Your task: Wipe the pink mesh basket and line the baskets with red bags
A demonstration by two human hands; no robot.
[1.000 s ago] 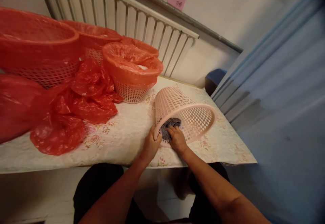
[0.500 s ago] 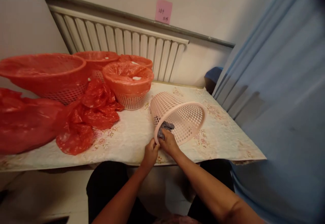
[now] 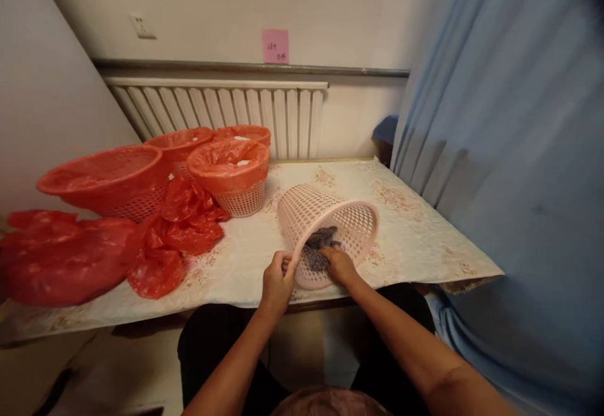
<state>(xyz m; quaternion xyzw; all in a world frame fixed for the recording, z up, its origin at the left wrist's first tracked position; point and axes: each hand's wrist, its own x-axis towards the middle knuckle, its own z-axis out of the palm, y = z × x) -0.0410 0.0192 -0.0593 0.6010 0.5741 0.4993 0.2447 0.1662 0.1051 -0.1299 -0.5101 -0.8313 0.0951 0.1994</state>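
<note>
A pale pink mesh wastebasket (image 3: 306, 208) lies on its side on the flowered tablecloth, its mouth toward me and to the right. My left hand (image 3: 277, 281) is closed on the near left part of its rim. Reaching into the mouth, my right hand (image 3: 340, 265) presses a crumpled dark grey cloth (image 3: 318, 253) against the inner wall. The right fingertips are partly hidden in the cloth.
Several baskets lined with red plastic bags, including a small one (image 3: 240, 199), stand at the back left. Loose red bags (image 3: 163, 258) lie before them. A blue curtain (image 3: 509, 170) hangs at the right; a radiator (image 3: 250, 111) lines the wall.
My right hand, with the grey cloth, has moved from the left rim to the right, further inside the basket. My left hand stays at the rim. The view has tilted up.
</note>
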